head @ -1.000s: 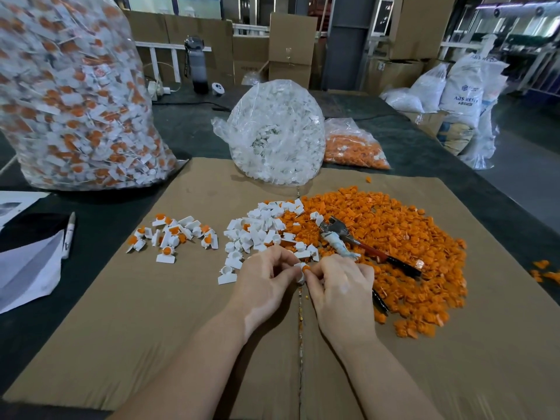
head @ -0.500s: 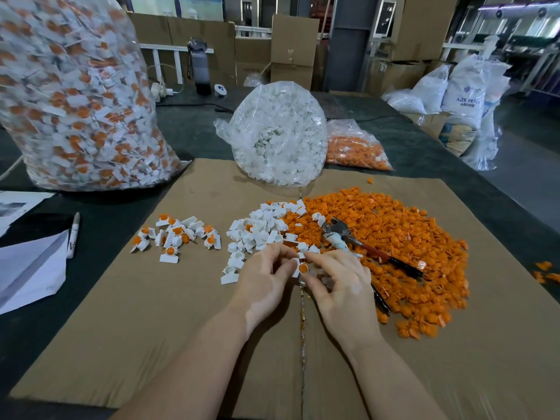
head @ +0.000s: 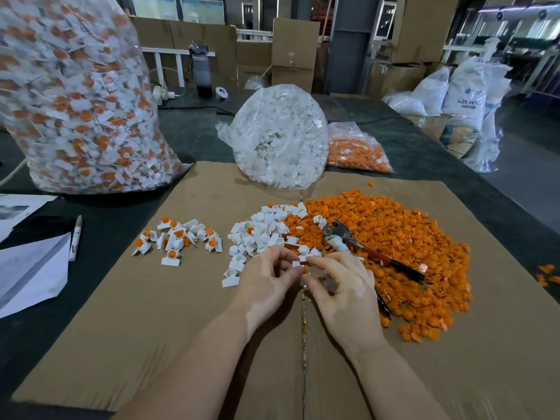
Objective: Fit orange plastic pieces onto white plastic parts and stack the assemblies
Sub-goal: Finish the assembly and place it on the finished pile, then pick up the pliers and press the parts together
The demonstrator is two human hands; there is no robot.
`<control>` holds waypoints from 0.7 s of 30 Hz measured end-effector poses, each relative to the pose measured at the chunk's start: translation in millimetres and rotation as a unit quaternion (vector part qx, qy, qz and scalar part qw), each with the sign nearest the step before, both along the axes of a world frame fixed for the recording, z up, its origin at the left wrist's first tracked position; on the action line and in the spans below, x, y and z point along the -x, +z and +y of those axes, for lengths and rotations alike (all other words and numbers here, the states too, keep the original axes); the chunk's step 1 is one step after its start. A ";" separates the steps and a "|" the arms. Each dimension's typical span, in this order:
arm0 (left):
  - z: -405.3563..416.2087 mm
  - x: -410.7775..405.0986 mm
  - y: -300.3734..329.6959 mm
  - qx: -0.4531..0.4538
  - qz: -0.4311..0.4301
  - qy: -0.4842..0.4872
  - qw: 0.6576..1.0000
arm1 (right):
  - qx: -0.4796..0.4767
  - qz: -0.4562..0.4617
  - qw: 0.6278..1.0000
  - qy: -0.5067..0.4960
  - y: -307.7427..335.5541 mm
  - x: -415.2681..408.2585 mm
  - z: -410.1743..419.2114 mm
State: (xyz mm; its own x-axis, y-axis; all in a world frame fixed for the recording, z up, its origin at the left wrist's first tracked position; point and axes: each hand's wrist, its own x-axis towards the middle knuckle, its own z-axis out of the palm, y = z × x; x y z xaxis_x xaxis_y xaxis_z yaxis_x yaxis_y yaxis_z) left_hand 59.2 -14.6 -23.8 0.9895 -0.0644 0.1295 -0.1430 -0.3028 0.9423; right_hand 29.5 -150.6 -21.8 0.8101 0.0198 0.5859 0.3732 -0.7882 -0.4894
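Hundreds of finished assemblies fill the big clear bag [head: 69,95] at upper left; far more loose orange pieces [head: 394,237] spread right of centre, beside a smaller heap of white parts [head: 260,231]. Fewer finished ones [head: 175,237] lie left of centre. Left hand [head: 266,280] and right hand [head: 342,283] together pinch one assembly [head: 303,266] at mid-frame, seemingly half-fitted.

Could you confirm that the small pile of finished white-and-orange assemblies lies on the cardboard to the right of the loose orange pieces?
Not quite. The head view shows the pile of finished assemblies on the cardboard to the left, beyond the loose white parts; the loose orange pieces lie on the right.
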 end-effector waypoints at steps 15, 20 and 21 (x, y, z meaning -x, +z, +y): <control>-2.5 -2.1 5.7 0.041 0.035 0.012 0.998 | 0.223 0.299 0.893 -0.250 33.0 -33.2 -33.8; -3.2 -7.3 9.4 0.086 0.064 0.051 0.993 | 0.191 0.259 0.926 -0.197 43.4 -26.2 -34.3; -4.2 -8.6 11.2 0.112 0.074 0.062 0.989 | 0.176 0.256 0.934 -0.178 47.0 -23.8 -33.0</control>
